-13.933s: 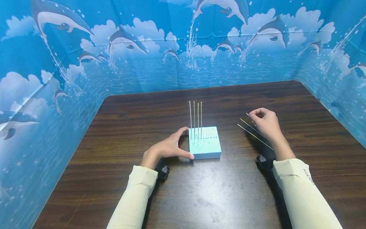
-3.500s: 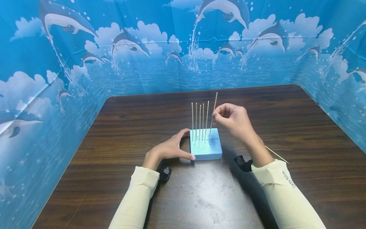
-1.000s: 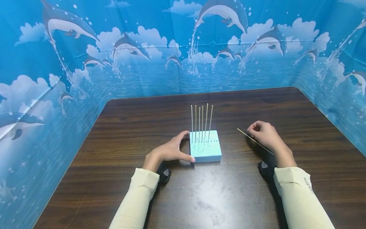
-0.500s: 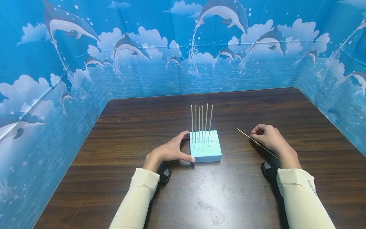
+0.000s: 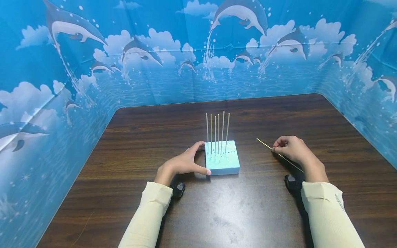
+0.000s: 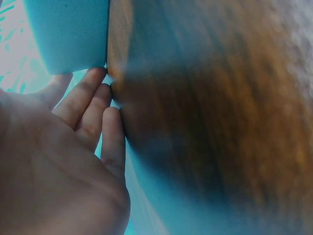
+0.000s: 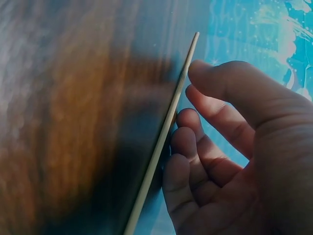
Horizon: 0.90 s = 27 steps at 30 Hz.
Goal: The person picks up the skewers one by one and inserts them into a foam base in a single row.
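Observation:
A light-blue foam block (image 5: pixel 227 161), dotted with small holes, sits on the table. Several thin wooden sticks (image 5: pixel 207 131) stand in it, in a row near its left side. My left hand (image 5: pixel 183 162) grips the block's left side, thumb at the front corner and fingers at the back; the left wrist view has the fingertips against the block (image 6: pixel 71 36). At the right, my right hand (image 5: pixel 291 150) is over a loose wooden stick (image 5: pixel 263 143) lying slantwise. In the right wrist view, thumb and forefinger tips are right beside this stick (image 7: pixel 154 164), with a small gap between them.
The dark wood-grain table (image 5: pixel 139 137) reaches back to a blue dolphin-print curtain (image 5: pixel 155 79) around its far and side edges. A black wrist camera (image 5: pixel 178 189) is strapped under each forearm near the cream sleeves (image 5: pixel 152 206).
More sticks stand in the block than at first. The right hand let go of one there, moved right to the last loose stick and slid slightly along it. The left hand stayed put.

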Tool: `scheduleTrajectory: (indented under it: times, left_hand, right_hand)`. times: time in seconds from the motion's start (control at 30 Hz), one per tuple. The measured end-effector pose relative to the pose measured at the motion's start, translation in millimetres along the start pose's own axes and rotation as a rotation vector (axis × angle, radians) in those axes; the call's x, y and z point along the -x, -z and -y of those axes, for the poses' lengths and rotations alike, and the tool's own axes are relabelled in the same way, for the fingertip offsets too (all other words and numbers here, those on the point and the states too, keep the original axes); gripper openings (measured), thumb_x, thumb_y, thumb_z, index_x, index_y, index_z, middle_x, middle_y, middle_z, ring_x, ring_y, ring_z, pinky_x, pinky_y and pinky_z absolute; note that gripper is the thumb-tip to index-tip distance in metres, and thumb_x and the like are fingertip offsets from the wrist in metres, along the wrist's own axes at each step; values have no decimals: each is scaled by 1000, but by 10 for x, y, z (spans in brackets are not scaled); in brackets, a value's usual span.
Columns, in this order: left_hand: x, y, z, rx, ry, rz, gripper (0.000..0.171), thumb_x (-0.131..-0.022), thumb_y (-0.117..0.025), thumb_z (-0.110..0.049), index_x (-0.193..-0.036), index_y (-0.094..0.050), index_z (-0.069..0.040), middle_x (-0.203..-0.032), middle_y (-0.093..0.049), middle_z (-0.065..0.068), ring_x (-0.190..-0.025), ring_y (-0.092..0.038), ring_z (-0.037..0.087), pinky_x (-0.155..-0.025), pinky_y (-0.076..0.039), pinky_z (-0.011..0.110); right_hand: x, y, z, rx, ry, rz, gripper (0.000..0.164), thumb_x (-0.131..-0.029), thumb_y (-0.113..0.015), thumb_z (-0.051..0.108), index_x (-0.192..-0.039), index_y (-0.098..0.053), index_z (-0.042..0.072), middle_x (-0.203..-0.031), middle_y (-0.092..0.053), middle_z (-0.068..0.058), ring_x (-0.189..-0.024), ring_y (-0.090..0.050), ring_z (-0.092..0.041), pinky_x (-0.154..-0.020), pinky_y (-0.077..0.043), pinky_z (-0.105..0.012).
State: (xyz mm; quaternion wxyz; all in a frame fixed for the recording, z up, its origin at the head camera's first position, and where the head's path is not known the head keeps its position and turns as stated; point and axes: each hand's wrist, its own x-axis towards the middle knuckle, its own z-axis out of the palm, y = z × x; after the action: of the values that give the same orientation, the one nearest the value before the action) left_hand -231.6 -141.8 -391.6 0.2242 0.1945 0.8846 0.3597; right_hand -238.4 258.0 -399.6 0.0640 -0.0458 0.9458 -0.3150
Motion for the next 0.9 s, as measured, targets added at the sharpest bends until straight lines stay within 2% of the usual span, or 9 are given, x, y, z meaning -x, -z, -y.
scheduleTrajectory:
  times: [0.4, 0.63, 0.9]
  left_hand:
    - [5, 8, -26, 11, 3, 3, 117, -71, -85, -49, -159, -13, -21, -162, -22, 3, -150, -19, 22, -117, -24, 53]
    - [11, 14, -25, 9, 7, 7, 117, -71, -84, -49, -159, -13, -21, -163, -21, 4, -150, -18, 23, -117, -24, 54]
    - [6, 7, -15, 11, 5, 3, 117, -71, -84, -49, -159, -14, -21, -162, -22, 3, -150, -19, 23, -117, -24, 54]
  right_hand:
    - [-22, -12, 9, 5, -37, 17, 17, -92, -68, 20, -89, -70, 4, -83, -68, -6, -75, -54, -22, -66, -42, -33]
    - [-18, -6, 15, 4, -72, 42, 23, -93, -67, 23, -89, -74, 1, -83, -71, -8, -74, -55, -21, -64, -43, -33]
    - [-12, 0, 45, -1, -55, 30, 23, -94, -65, 21, -91, -73, -1, -84, -71, -10, -71, -55, -20, -63, -44, -32]
